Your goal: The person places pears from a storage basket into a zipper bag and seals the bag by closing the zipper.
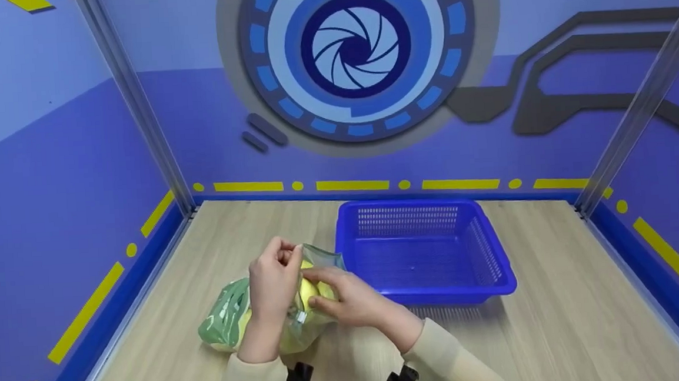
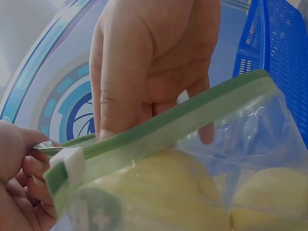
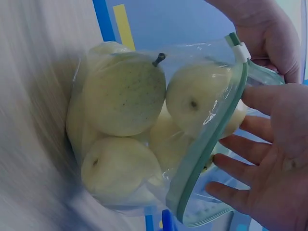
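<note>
A clear zip bag with a green closure strip and a white slider stands on the table with its mouth open. Several pale yellow pears lie inside it. My left hand pinches the rim of the bag near the slider. The right hand is at the mouth, its spread, fairly straight fingers reaching past the strip beside the pears; no pear is seen in its grip. Left of my left hand is a green-printed plastic part; whether it belongs to the same bag I cannot tell.
A blue plastic basket with slotted walls stands just right of the bag. The wooden table is bounded by blue panels, with metal posts at the back corners.
</note>
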{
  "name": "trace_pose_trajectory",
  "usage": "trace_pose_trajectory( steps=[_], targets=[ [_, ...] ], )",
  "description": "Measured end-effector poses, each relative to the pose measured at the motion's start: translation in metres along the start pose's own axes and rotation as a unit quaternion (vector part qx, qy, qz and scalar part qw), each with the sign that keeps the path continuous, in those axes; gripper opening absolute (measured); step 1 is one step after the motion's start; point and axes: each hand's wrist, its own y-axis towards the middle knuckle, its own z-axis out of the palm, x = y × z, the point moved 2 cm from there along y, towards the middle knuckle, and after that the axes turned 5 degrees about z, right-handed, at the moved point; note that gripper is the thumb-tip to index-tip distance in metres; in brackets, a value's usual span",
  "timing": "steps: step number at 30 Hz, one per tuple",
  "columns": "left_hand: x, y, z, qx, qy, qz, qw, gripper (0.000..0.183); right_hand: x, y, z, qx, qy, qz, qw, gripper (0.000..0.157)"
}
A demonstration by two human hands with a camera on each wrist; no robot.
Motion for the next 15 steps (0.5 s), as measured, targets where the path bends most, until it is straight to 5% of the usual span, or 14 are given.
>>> trace_pose_trajectory(
  steps=[3,7,9,12,15],
  targets=[
    [0.000,0.001,-0.001,-0.004,-0.003,-0.003,1.0000,0.011,-0.001,-0.007,-0.003,-0.078,0.015,0.041,0.996,0.027],
    [0.001,0.001,-0.003,-0.007,-0.005,-0.001,1.0000,0.011,-0.006,-0.025,-0.012,-0.170,0.012,0.134,0.976,0.011],
    [0.001,0.001,-0.004,-0.007,-0.005,0.001,1.0000,0.011,-0.009,-0.035,-0.014,-0.153,-0.015,0.194,0.969,0.026],
    [0.000,0.002,-0.005,-0.007,-0.005,0.001,1.0000,0.011,-0.016,-0.048,-0.011,-0.054,-0.044,0.273,0.959,0.043],
    [0.000,0.003,-0.006,-0.003,-0.003,-0.001,1.0000,0.011,-0.026,-0.053,0.001,0.013,0.012,0.318,0.948,0.051]
  ],
)
